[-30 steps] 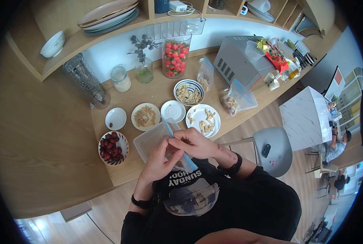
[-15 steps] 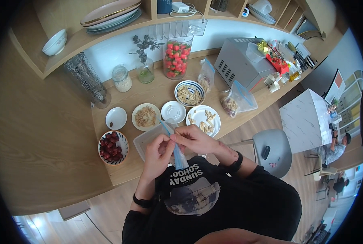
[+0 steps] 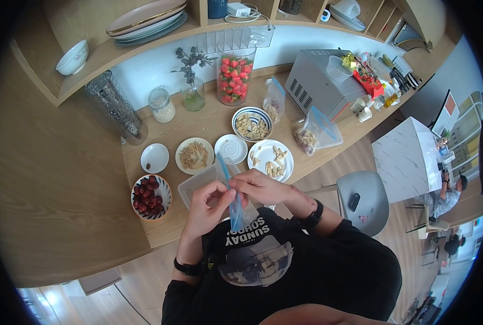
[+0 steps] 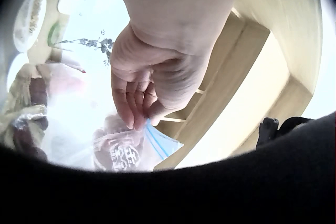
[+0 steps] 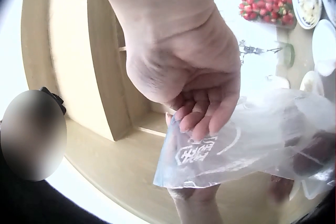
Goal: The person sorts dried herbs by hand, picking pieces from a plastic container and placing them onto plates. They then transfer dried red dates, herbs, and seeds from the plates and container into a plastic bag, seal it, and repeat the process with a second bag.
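Note:
A clear zip bag with a blue seal strip (image 3: 236, 208) is held between both hands in front of the chest. My left hand (image 3: 205, 208) pinches the strip between thumb and fingers, also seen in the left wrist view (image 4: 157, 71). Close beside it, my right hand (image 3: 263, 187) pinches the same edge. In the right wrist view the bag (image 5: 210, 153) has white printing, and dark red and pale pieces lie in its lower part, under the right hand (image 5: 191, 71). Behind the hands stands a translucent tray (image 3: 190, 189), partly covered by them.
A bowl of red dates (image 3: 166, 201) stands at the left; plates with pale pieces (image 3: 287, 157), a small white plate (image 3: 155, 157) and a blue-rimmed bowl (image 3: 235, 122) lie beyond. Two filled bags (image 3: 318, 132) rest near the microwave (image 3: 317, 81). A grey chair (image 3: 371, 216) stands right.
Both hands have shifted slightly along the bag's strip and the thumbs now lie close together. The strip's lower end has swung from the right to hang more downward.

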{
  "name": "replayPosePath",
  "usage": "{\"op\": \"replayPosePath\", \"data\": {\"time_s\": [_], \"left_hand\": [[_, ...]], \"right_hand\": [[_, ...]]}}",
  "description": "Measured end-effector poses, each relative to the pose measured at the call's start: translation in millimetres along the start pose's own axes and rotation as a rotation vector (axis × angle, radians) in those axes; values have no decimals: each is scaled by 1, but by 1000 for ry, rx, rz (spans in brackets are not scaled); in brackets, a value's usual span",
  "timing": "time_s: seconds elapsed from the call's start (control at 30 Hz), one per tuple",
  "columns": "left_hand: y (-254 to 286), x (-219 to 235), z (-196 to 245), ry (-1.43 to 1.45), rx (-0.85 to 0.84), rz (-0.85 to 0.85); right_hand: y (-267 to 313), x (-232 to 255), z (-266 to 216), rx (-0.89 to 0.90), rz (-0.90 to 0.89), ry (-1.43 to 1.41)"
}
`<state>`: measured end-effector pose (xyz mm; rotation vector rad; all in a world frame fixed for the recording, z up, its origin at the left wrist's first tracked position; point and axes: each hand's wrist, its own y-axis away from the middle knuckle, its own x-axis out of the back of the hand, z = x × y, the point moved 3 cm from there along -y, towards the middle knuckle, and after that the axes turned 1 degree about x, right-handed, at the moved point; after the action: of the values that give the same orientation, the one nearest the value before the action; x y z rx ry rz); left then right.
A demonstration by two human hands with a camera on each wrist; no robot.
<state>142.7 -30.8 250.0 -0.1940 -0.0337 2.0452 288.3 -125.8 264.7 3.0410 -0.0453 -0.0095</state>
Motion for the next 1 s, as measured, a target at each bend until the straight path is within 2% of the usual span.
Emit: {"op": "replayPosePath", "data": {"time_s": [0.03, 0.1, 0.13, 0.17, 0.2, 0.23, 0.3, 0.37, 0.43, 0.47, 0.5, 0.53, 0.57, 0.63, 0.67, 0.7, 0.73, 0.77, 0.83, 0.87, 0.93, 1.0], "left_hand": [[1, 3, -1, -1, 0, 3], [6, 19, -1, -82, -42, 232], [7, 30, -1, -186, -93, 336], [9, 37, 0, -187, -93, 338], [13, 47, 2, -191, -63, 443], [17, 55, 3, -194, -32, 549], [20, 62, -2, -239, -67, 552], [21, 67, -8, -285, -103, 551], [22, 71, -9, -489, -143, 631], [21, 68, -2, -491, -144, 629], [21, 60, 14, -574, -187, 705], [21, 52, 30, -656, -231, 780], [19, 41, 42, -656, -233, 775], [10, 10, 65, -781, -491, 544], [5, 3, 68, -780, -495, 544], [-1, -10, 71, -915, -565, 387], [-4, -18, 71, -1047, -630, 224], [-2, -18, 65, -1046, -631, 227], [-2, -18, 39, -1037, -310, 3], [-3, -20, 41, -1035, -314, -2], [-4, -25, 41, -1058, -141, -113], [-5, -26, 38, -1072, -85, -164]], "right_hand": [[0, 3, 0, 0, -4, 0], [2, 17, -6, 189, 141, 384], [4, 24, -3, 190, 139, 383], [5, 34, 3, 168, 228, 349], [6, 42, 5, 147, 315, 315], [6, 43, 3, 148, 311, 315], [9, 43, -2, 88, 330, 504], [7, 36, -1, 111, 368, 482], [3, 29, -5, 139, 403, 461], [3, 24, -12, 192, 398, 406], [3, 19, -18, 244, 395, 351], [2, 16, -21, 244, 401, 350], [1, 11, -24, 252, 384, 364], [-3, 6, -21, 263, 371, 381], [-6, 3, -20, 358, 341, 471], [-7, -1, -21, 453, 308, 562], [-5, -4, -18, 338, 295, 470], [-3, -5, -16, 338, 294, 472], [-1, -2, -8, 274, 275, 485], [2, -2, -11, 272, 281, 486], [7, -3, -18, 237, 219, 416], [10, -1, -18, 271, 229, 408]]}}
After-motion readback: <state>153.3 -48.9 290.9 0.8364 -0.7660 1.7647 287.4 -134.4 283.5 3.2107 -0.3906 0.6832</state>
